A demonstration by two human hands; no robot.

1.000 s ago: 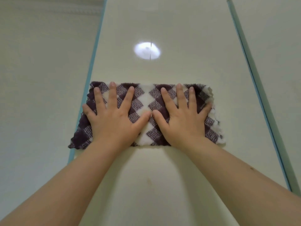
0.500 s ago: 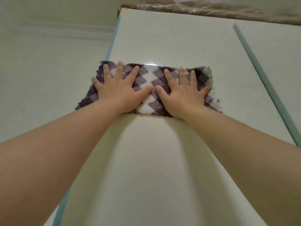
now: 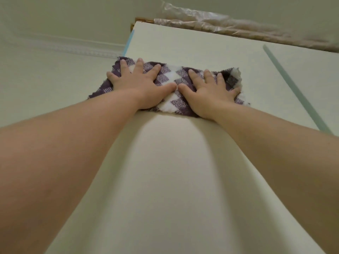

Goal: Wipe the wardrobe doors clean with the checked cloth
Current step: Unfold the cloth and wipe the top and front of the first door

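Observation:
The checked cloth (image 3: 171,77), purple and white, lies flat against the cream wardrobe door (image 3: 165,171), high up near its top edge. My left hand (image 3: 139,85) presses on the cloth's left half with fingers spread. My right hand (image 3: 211,90) presses on its right half, also flat with fingers apart. The two thumbs nearly touch at the cloth's middle. The cloth's left end overhangs the door's left edge.
A second door (image 3: 311,74) sits to the right beyond a pale blue strip (image 3: 293,87). Crinkled plastic wrap (image 3: 229,24) lies on top of the wardrobe. A wall with a moulded cornice (image 3: 64,46) is at the left.
Both hands have pushed the cloth upward along the door toward its top edge. The wardrobe top and plastic wrap have come into view, and the bright light spot is gone.

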